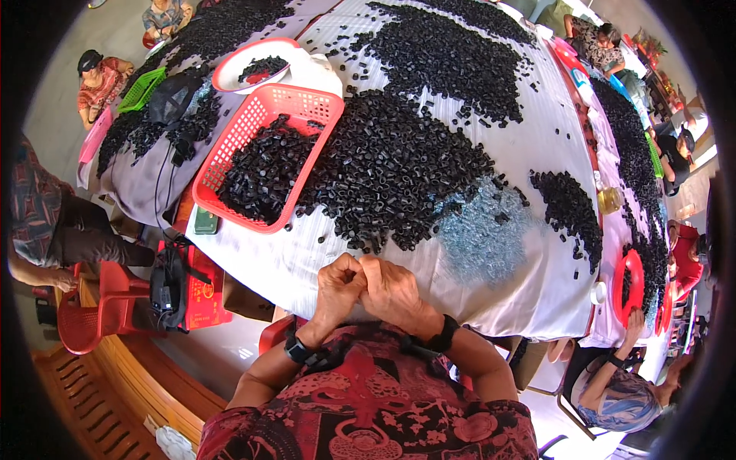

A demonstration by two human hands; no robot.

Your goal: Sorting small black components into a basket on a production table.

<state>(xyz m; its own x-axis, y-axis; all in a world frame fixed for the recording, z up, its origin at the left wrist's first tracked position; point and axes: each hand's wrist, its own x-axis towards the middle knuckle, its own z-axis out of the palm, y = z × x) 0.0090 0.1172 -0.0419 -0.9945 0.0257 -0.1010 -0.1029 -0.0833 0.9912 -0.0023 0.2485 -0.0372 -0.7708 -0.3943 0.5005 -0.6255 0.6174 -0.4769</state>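
1. Both hands are close together at the near edge of the white-covered desk (pixel 257 259): left hand (pixel 337 290), right hand (pixel 395 291). Fingers curled in, tips bunched up against each other. Honestly can't tell whether they're closed on a small piece or on nothing.
2. The main heap of black pieces (pixel 391 172) is just past the hands, with the nearest bits right by the fingertips. There's a pile of clear pieces (pixel 483 234) ahead and to the right.
3. Progress-wise, the coral basket (pixel 287 100), ahead and left of the hands, has a decent load of black pieces in it. If that's the finished stuff (my guess), a fair bit is done.
4. Loads left, I'd say: that heap, the clear pile, plus a smaller black patch (pixel 569 211) further right, all loose.
5. Hard to make out: whatever's between the fingertips, since the knuckles block it. Can't see how deep the basket load goes either, or whether the heaped pieces differ from the basket ones. The person (pixel 38 207) well left of the hands is cut off by the dark rim.
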